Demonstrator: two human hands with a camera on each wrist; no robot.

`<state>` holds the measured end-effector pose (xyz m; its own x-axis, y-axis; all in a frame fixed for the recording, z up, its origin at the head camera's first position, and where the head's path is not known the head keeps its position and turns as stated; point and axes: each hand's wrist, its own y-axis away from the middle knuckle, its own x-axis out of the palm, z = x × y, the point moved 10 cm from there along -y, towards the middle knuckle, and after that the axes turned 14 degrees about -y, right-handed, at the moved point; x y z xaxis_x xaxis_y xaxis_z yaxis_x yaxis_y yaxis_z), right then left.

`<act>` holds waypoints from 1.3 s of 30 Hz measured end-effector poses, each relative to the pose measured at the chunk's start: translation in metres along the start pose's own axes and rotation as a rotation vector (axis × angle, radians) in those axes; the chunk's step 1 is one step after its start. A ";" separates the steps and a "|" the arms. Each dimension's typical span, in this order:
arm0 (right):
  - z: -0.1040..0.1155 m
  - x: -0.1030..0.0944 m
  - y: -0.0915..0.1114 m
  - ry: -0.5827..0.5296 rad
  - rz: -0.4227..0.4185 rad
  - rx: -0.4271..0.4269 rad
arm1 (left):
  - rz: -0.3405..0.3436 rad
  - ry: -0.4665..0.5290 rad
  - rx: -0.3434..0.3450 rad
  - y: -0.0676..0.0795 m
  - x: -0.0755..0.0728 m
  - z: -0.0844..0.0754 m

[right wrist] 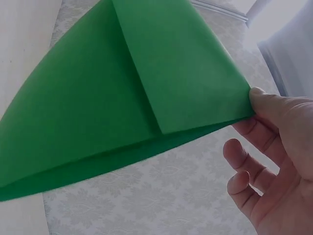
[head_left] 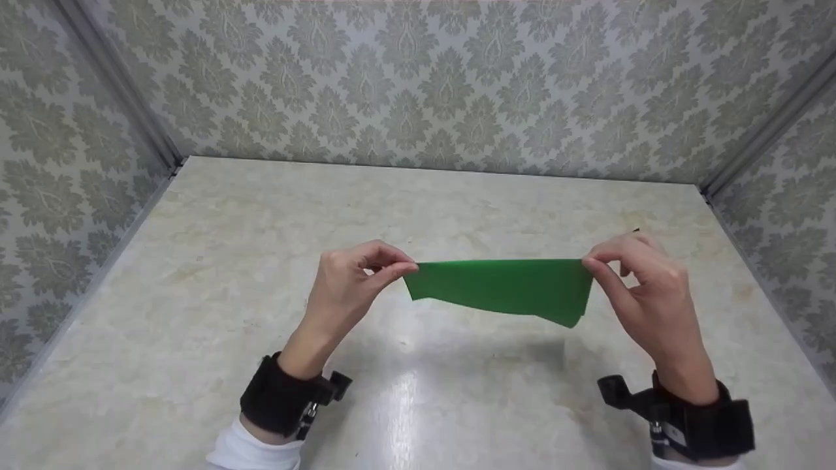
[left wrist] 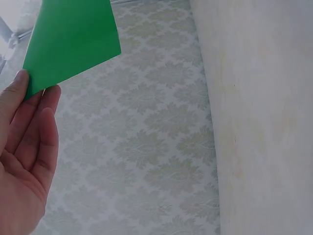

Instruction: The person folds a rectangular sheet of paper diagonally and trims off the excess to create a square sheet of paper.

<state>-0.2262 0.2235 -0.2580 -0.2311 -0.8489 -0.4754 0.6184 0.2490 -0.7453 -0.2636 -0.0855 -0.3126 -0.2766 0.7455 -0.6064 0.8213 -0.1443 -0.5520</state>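
Note:
A folded sheet of green paper (head_left: 499, 285) is stretched between both hands above the table. Its upper edge runs straight from hand to hand, and the lower edge slants down toward the right. My left hand (head_left: 349, 281) pinches the upper left corner between thumb and forefinger. At the opposite upper corner, my right hand (head_left: 646, 287) pinches the paper the same way. The right wrist view shows the green paper (right wrist: 186, 68) with a flap folded over and layers parted along its lower edge. In the left wrist view a single pointed end of the paper (left wrist: 73, 44) rises from the fingertips.
Below the hands lies a pale, marbled table (head_left: 215, 222) with a bright reflection near its front. Patterned wall panels (head_left: 405, 85) enclose it at the back and on both sides. Each wrist wears a black strap (head_left: 281, 395) with a small camera mount.

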 end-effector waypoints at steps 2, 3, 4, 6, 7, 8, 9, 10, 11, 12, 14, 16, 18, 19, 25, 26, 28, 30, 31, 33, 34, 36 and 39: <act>0.002 0.003 0.000 0.014 0.018 -0.024 | -0.025 -0.034 0.025 -0.001 -0.004 -0.001; 0.003 0.004 0.000 0.020 0.024 -0.033 | -0.034 -0.049 0.038 -0.001 -0.005 -0.001; 0.004 0.005 0.000 0.025 0.028 -0.039 | -0.037 -0.055 0.048 -0.001 -0.006 -0.002; 0.005 0.006 0.000 0.025 0.025 -0.051 | -0.040 -0.066 0.065 -0.001 -0.007 -0.003; 0.005 0.006 0.000 0.024 0.024 -0.060 | -0.039 -0.071 0.072 -0.001 -0.008 -0.003; 0.006 0.006 0.000 0.022 0.023 -0.070 | -0.039 -0.075 0.080 -0.001 -0.008 -0.004; 0.007 0.006 0.000 0.020 0.024 -0.081 | -0.039 -0.080 0.085 -0.001 -0.008 -0.004; 0.008 0.006 0.000 0.015 0.024 -0.092 | -0.041 -0.084 0.091 -0.001 -0.009 -0.005; 0.009 0.006 0.000 0.008 0.023 -0.105 | -0.045 -0.088 0.097 -0.001 -0.009 -0.006; 0.011 0.006 0.000 0.002 0.025 -0.120 | -0.049 -0.091 0.103 -0.001 -0.010 -0.006; 0.012 0.006 0.000 -0.016 0.020 -0.140 | -0.056 -0.097 0.116 -0.001 -0.012 -0.008; 0.013 0.006 0.000 -0.031 0.024 -0.155 | -0.065 -0.103 0.127 0.000 -0.013 -0.009; 0.013 0.007 0.000 -0.038 0.043 -0.154 | -0.066 -0.112 0.140 0.000 -0.014 -0.009; 0.013 0.009 0.000 -0.031 0.061 -0.149 | -0.066 -0.120 0.146 0.000 -0.014 -0.010; 0.015 0.019 0.001 0.101 0.156 -0.130 | -0.115 -0.194 0.281 0.004 -0.014 -0.029; 0.017 0.022 0.001 0.132 0.161 -0.136 | -0.138 -0.205 0.322 0.006 -0.013 -0.035; 0.024 0.031 0.002 0.189 0.171 -0.149 | -0.191 -0.235 0.411 0.012 -0.011 -0.051; 0.033 0.045 0.004 0.224 0.182 -0.174 | -0.236 -0.264 0.487 0.018 -0.007 -0.066; 0.039 0.054 0.005 0.232 0.183 -0.185 | -0.259 -0.283 0.521 0.022 -0.004 -0.074; 0.053 0.071 0.009 0.239 0.182 -0.230 | -0.295 -0.309 0.585 0.029 0.001 -0.088; 0.061 0.079 0.011 0.237 0.176 -0.265 | -0.309 -0.318 0.615 0.032 0.004 -0.094; 0.076 0.092 0.017 0.245 0.154 -0.348 | -0.334 -0.334 0.673 0.039 0.008 -0.105; 0.087 0.098 0.023 0.241 0.100 -0.417 | -0.359 -0.329 0.716 0.044 0.007 -0.113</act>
<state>-0.1694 0.1056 -0.2809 -0.3836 -0.6912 -0.6125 0.3048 0.5313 -0.7904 -0.1730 -0.0131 -0.2772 -0.6800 0.6143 -0.4002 0.1755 -0.3936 -0.9024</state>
